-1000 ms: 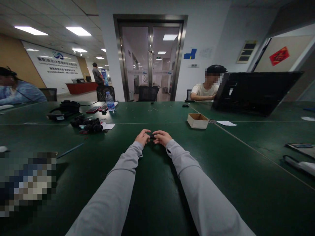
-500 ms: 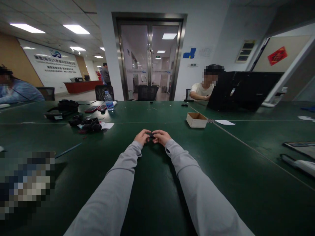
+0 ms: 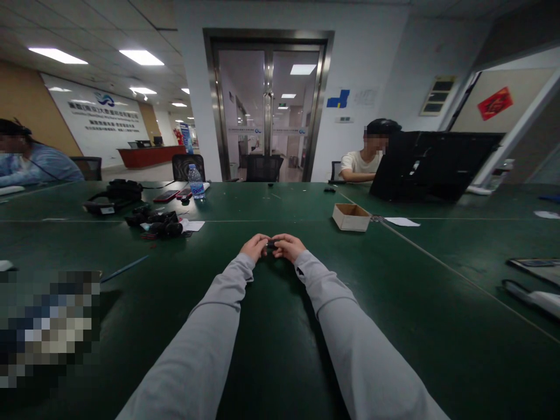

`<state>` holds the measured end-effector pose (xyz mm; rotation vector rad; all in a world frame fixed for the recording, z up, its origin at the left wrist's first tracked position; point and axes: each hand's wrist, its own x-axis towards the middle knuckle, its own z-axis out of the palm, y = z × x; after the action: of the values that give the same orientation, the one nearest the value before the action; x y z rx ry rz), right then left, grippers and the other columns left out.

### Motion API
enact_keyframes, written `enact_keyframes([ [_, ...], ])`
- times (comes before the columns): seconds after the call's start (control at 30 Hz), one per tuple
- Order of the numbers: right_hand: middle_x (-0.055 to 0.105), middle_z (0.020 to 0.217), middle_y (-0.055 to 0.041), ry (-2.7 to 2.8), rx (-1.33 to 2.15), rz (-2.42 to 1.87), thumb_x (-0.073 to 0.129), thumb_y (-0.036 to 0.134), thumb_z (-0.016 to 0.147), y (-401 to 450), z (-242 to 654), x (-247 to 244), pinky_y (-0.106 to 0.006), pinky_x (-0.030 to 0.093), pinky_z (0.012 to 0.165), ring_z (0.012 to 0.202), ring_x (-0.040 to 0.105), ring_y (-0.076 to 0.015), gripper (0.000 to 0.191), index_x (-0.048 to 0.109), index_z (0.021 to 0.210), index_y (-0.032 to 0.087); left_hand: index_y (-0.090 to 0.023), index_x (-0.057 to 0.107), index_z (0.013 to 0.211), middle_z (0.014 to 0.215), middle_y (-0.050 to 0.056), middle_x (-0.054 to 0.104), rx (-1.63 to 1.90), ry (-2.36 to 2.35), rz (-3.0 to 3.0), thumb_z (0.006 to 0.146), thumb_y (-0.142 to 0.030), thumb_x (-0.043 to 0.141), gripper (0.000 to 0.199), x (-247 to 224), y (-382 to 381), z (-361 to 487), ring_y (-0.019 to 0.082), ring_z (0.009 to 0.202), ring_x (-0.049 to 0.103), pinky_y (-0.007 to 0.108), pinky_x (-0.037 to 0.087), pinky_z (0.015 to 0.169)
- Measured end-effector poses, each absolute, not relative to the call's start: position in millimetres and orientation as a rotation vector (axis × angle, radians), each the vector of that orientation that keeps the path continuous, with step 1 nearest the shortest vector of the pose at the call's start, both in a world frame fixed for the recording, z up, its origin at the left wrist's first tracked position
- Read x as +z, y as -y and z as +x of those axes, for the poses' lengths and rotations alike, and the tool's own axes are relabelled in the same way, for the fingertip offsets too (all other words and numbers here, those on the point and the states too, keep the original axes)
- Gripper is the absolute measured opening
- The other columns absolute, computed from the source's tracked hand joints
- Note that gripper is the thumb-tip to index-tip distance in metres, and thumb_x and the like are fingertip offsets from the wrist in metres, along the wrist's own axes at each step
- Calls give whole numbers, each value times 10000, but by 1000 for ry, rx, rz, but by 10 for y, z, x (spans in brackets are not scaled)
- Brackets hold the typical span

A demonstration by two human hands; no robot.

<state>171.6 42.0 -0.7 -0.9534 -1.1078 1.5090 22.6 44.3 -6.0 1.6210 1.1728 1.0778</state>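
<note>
Both my hands meet in front of me, just above the green table (image 3: 280, 326). Between their fingertips is a small black object (image 3: 271, 244) with a light spot at its left end; it is too small to tell its kind. My left hand (image 3: 254, 248) is closed, pinching the object's left end between thumb and fingers. From the other side, my right hand (image 3: 289, 247) pinches its right end. The fingers hide much of the object.
A small open box (image 3: 351, 218) stands right of my hands. To the left lie black gear (image 3: 160, 223), a headset-like black thing (image 3: 109, 198), a water bottle (image 3: 196, 182) and a blue stick (image 3: 125, 269). A large monitor (image 3: 431, 166) stands at right; two people sit across.
The view has tilted up slightly. My hands stay together around the small black object, where a light spot now shows. The person standing far back is no longer in sight.
</note>
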Motion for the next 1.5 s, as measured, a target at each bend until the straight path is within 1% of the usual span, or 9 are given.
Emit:
enact_keyframes([
  [0.1,562,490,0,1122,1523,-926,526,-2,698,-436,1722,-29,-182,498,402,429,564,-116,153,564,783,119,-164,549,936,538,-59,481,1123,-1162,1592,681,-180,479,265,-35,-433,221,59,407,411,179,330,420],
  [0.17,571,503,-3,1124,1527,-920,525,0,697,-441,1724,-35,-183,501,408,437,569,-116,155,565,786,120,-164,551,929,533,-58,469,1141,-1161,1587,671,-164,475,269,-29,-435,218,60,410,408,180,334,421],
  [0.8,599,557,-8,1149,1523,-947,524,12,698,-420,1720,-2,-177,505,418,450,584,-112,160,543,809,125,-148,563,891,473,-47,472,1135,-1177,1579,725,-238,442,224,-7,-418,218,68,396,396,183,332,424],
  [0.9,582,533,31,1249,1445,-939,584,39,657,-430,1702,-27,-160,465,354,384,549,-98,214,527,835,145,-154,567,903,499,-41,478,1201,-1183,1623,734,-285,458,239,-38,-431,214,76,433,425,185,342,442],
  [1.03,587,550,48,1452,1302,-1012,665,45,585,-452,1650,-97,-148,423,301,328,504,-76,269,519,784,151,-166,585,809,581,-26,513,1365,-1284,1773,713,-353,516,222,-64,-419,210,84,530,462,192,374,519],
  [1.17,521,444,62,1564,1127,-1169,671,27,587,-450,1617,-133,-116,380,289,321,487,-65,217,550,729,137,-174,598,758,545,-39,482,1252,-1359,1891,659,-396,587,243,-68,-400,204,86,516,434,202,369,522],
  [1.33,612,669,18,1452,1282,-1042,577,-19,603,-400,1590,-50,-156,418,309,379,549,-95,337,493,880,154,-165,595,781,562,-35,520,1164,-1313,1853,609,-366,640,268,-65,-374,216,93,522,469,208,395,533],
  [1.4,598,622,24,1399,1377,-1010,560,0,621,-378,1573,-15,-171,431,317,387,562,-118,335,459,902,152,-161,596,787,594,-18,556,1146,-1274,1820,648,-386,602,265,-57,-340,243,101,548,507,213,417,559],
  [1.5,558,535,48,1390,1383,-997,615,54,622,-316,1581,11,-162,428,323,383,555,-117,328,437,879,154,-165,598,753,605,-3,568,1114,-1309,1771,755,-440,454,311,-17,-258,285,107,529,526,228,430,562],
])
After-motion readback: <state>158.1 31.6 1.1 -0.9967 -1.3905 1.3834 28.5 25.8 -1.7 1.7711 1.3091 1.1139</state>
